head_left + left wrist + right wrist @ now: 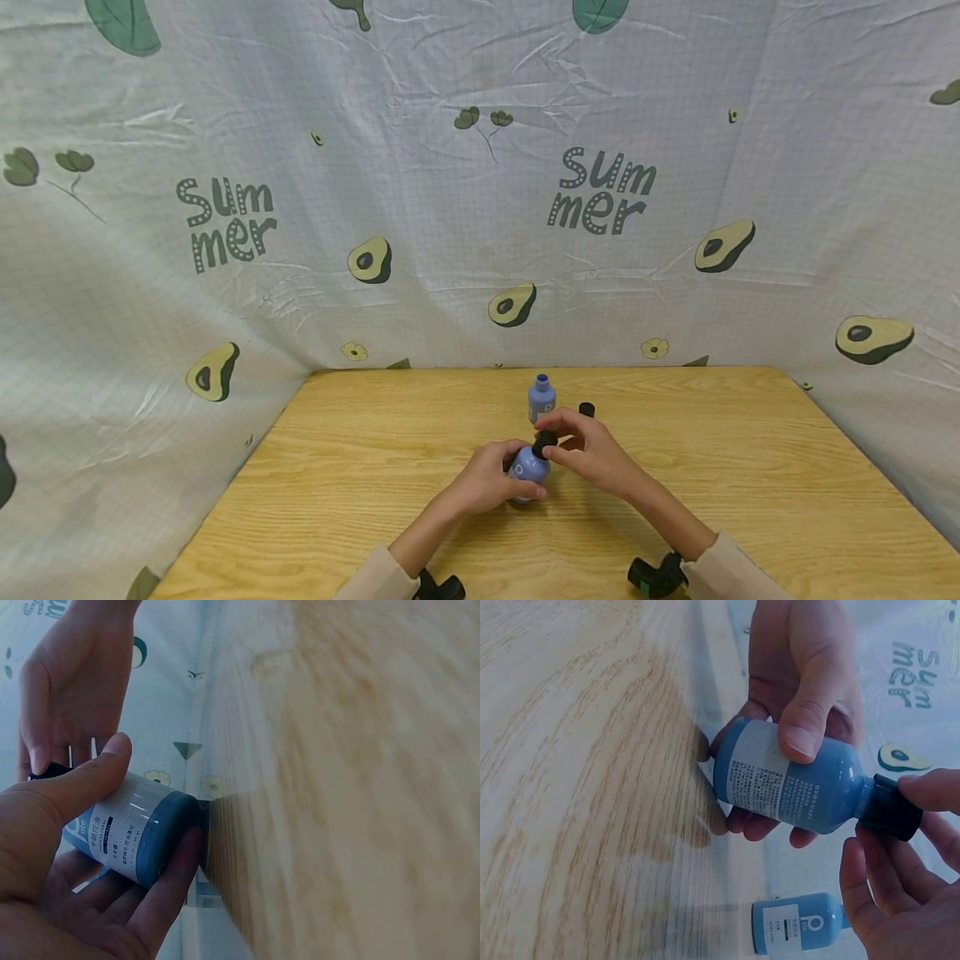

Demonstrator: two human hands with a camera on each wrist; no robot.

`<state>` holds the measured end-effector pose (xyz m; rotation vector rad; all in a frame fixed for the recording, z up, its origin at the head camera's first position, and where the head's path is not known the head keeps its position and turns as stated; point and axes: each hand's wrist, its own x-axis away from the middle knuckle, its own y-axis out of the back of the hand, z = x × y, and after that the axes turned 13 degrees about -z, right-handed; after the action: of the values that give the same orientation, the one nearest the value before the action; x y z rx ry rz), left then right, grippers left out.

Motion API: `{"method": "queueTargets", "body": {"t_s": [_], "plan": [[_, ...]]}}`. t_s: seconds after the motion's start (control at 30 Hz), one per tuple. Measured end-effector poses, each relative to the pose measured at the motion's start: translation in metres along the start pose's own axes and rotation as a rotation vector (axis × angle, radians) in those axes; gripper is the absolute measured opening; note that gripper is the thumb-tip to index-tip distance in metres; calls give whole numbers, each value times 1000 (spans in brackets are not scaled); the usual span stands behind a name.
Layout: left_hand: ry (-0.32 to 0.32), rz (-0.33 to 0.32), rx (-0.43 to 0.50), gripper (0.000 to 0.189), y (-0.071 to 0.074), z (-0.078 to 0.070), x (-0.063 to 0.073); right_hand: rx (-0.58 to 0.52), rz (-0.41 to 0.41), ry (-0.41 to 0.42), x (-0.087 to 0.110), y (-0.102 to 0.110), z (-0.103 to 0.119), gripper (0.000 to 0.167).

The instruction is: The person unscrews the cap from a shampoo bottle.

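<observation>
My left hand (491, 477) grips the body of a small blue bottle (529, 467), tilted a little over the table. Printed white labels show on the bottle (769, 776) in the right wrist view. On its neck sits a black ribbed cap (891, 810), which my right hand (588, 450) pinches between thumb and fingers. In the left wrist view the left thumb lies across the bottle (124, 825), and the cap is mostly hidden behind it. A second blue bottle (542, 396) stands uncapped just behind the hands.
A black cap (587, 409) stands on the wooden table (405, 408) behind my right hand, partly hidden by it. Beyond the table's far edge hangs a pale curtain (435, 200) printed with avocados. Dark straps circle both wrists.
</observation>
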<state>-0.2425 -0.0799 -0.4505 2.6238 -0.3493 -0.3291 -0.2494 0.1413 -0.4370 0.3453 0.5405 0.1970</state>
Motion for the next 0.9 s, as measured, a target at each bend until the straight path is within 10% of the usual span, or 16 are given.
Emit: {"method": "queueTargets", "body": {"t_s": [0.9], "plan": [[8,-1,-2,45,1,0,0,18,10,1,0,0,-1,29]]}}
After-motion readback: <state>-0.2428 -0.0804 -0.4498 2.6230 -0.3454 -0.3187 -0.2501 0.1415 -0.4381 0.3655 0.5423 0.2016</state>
